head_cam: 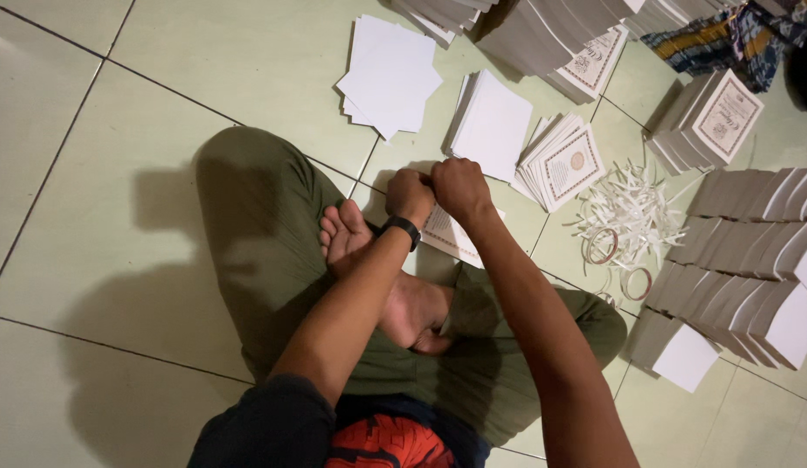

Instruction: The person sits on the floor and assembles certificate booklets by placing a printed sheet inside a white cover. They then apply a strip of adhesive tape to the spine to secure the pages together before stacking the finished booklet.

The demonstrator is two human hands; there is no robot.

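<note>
White paper booklet (pixel 449 236) with a patterned border lies on the tiled floor (pixel 117 173), both fists clenched on its upper edge: left hand (pixel 410 194) and right hand (pixel 461 187) touching. Just beyond the booklet sits a fanned stack of booklets (pixel 561 165); to its right, near it, lies a heap of white paper strips (pixel 633 212).

The person wears loose olive-green trousers (pixel 256 225) and a dark sleeve (pixel 265 429) pushed above the elbow on the left arm. Below it shows a patch of red cloth with a dark web-like pattern (pixel 386 444). A black band with a flat black face, a wristwatch (pixel 402 229), circles the left wrist. The right forearm and both feet (pixel 369 260) are bare.
</note>
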